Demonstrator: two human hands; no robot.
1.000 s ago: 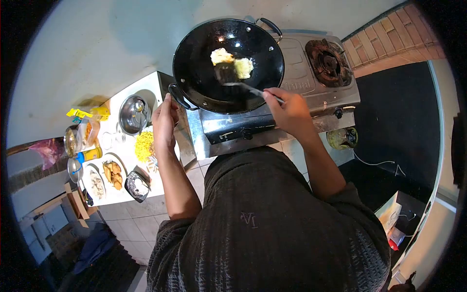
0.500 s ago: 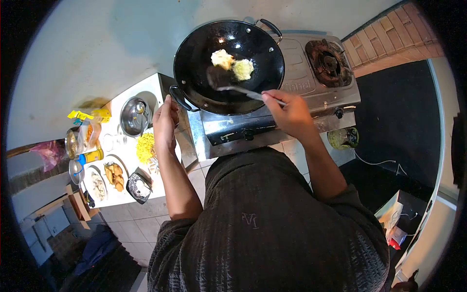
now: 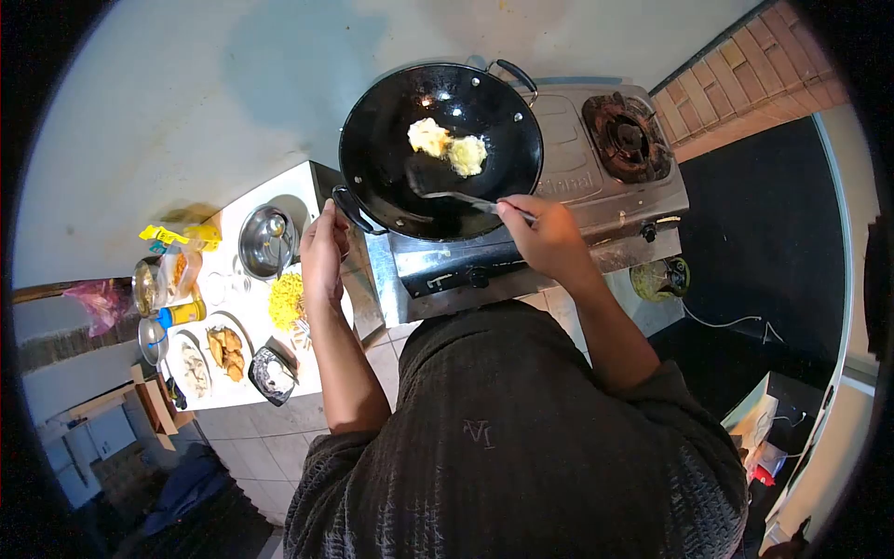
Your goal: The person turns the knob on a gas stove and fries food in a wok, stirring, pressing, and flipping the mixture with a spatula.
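My right hand (image 3: 549, 238) is closed round the handle of a spatula (image 3: 458, 197), whose dark blade dips into the black wok (image 3: 391, 121). Two pale yellow, battered-looking pieces of food (image 3: 428, 138) lie side by side in the wok, just beyond the blade. Shiny liquid shows around them. Beside the wok's near left handle (image 3: 352, 211) is my left hand (image 3: 322, 256), its fingers stretched up and loosely bent. Whether the fingertips touch that handle I cannot tell.
The wok stands on the left of a metal gas stove (image 3: 568, 140); a bare burner (image 3: 629, 138) is at right. Leftward, a white table (image 3: 233, 396) bears a steel bowl (image 3: 267, 240), yellow shredded food (image 3: 286, 300), a plate of browned pieces (image 3: 226, 352) and a black bowl (image 3: 273, 374).
The whole scene sits a little lower in the view. The spatula has shifted slightly in the wok, its blade still near the food. My left hand stays by the handle.
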